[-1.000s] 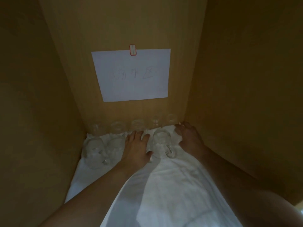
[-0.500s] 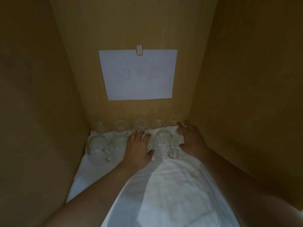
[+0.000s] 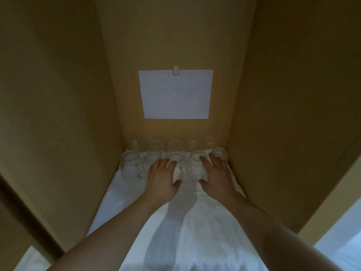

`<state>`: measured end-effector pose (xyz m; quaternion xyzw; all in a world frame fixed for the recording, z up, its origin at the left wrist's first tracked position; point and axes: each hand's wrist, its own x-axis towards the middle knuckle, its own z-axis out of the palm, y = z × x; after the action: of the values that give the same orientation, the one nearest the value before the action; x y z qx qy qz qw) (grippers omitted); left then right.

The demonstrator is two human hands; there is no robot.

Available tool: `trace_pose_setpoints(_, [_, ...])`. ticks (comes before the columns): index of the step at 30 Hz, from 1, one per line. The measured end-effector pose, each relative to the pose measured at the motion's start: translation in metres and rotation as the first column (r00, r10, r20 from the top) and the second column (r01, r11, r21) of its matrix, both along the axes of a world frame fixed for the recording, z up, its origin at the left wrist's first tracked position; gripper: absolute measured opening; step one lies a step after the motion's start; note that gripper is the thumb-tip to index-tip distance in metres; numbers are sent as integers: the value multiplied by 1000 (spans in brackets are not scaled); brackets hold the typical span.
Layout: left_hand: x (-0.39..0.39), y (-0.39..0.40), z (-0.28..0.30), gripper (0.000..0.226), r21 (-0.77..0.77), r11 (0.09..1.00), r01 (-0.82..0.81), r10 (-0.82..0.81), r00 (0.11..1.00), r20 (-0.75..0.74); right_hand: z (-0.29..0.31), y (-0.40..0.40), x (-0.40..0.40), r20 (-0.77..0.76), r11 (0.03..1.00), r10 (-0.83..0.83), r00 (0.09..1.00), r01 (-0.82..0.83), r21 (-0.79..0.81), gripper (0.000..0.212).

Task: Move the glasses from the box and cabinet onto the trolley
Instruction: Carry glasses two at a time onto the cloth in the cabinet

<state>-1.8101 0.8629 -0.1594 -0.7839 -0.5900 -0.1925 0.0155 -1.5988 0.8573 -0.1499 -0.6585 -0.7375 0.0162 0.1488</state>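
Observation:
Several clear glasses stand in a row on a white cloth (image 3: 195, 222) at the back of a wooden cabinet. My left hand (image 3: 163, 178) lies fingers apart over the cloth, its fingertips touching a middle glass (image 3: 175, 156). My right hand (image 3: 216, 177) is spread beside it, with index finger and thumb on either side of another glass (image 3: 194, 165) that stands between the two hands. At the right corner, just beyond my right fingertips, stands one more glass (image 3: 219, 152). Two glasses (image 3: 130, 163) stand free to the left. Neither hand has lifted anything.
The cabinet's side walls (image 3: 283, 133) stand close on both sides. A white paper sheet (image 3: 175, 94) is clipped to the glossy back wall, which mirrors the glasses. The cabinet's front edge (image 3: 332, 208) runs at the lower right.
My right hand has shifted left from the back right corner to the glass between the hands, uncovering the corner glass. The left hand has hardly moved. The view has drawn back.

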Motion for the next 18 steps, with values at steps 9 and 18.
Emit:
trace_pose_setpoints(9, [-33,-88,-8,66,-23,987,-162,162,987,-3,-20,-55,-32,-44,986,149,988,-152,-68,82])
trace_pose_setpoints(18, [-86,-175,-23,66,-66,942,-328,329,944,9,-42,-107,-96,-44,940,308,950,-312,-139,83])
